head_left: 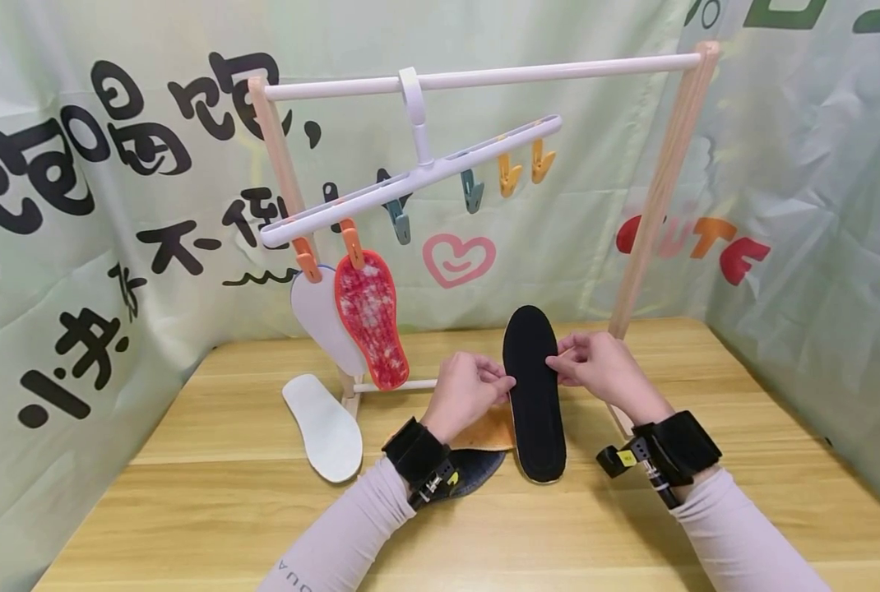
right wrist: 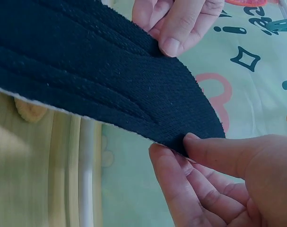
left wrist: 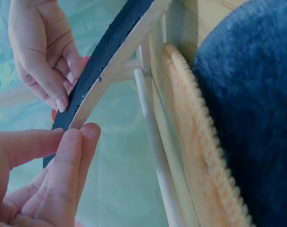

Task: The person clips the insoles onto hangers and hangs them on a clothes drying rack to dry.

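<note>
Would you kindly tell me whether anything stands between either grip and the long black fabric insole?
Nothing visible does: the person's left grip and right grip both pinch the long black fabric insole directly, at opposite edges.

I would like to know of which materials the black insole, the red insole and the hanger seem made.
Black insole: probably woven or knitted fabric, matt; the right wrist view shows its fine texture.
Red insole: perhaps plush, soft-looking, from its mottled red-and-white face; any pile is too small to tell.
Hanger: likely plastic, smooth, with even pale colour.
</note>
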`<action>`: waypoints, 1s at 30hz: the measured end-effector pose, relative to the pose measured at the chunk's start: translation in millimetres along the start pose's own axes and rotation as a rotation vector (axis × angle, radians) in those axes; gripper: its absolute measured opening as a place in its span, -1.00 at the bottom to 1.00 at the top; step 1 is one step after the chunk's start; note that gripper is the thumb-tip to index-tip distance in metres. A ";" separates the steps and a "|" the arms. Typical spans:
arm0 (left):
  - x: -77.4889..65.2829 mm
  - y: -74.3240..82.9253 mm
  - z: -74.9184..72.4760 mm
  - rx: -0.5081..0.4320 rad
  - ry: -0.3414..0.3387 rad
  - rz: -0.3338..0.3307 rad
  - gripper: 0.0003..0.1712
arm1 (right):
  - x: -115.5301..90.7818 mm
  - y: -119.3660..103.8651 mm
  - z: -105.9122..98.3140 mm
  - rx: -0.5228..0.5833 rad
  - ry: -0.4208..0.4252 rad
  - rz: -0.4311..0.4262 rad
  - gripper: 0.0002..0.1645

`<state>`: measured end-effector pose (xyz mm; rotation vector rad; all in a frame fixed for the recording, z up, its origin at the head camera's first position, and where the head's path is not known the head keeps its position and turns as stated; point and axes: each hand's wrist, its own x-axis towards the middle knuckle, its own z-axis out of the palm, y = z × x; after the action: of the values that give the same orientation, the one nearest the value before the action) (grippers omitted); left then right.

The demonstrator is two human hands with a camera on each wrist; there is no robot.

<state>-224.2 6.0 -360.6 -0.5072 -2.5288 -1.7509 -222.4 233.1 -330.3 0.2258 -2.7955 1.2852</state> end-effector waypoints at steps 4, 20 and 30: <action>1.1 0.3 -1.1 0.025 0.017 0.010 -0.88 | -0.2 -1.2 -0.1 0.010 0.005 -0.008 -0.66; 1.8 3.4 -5.1 0.004 0.064 0.027 -0.90 | 0.0 -4.0 1.9 0.005 0.075 -0.077 -0.68; 4.8 3.9 -6.1 -0.030 0.086 0.010 -0.88 | 0.6 -5.6 1.9 0.040 0.093 -0.104 -0.69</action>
<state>-228.7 2.9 -353.9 -0.4352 -2.4423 -1.7693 -222.2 228.0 -327.3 0.3006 -2.6460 1.2940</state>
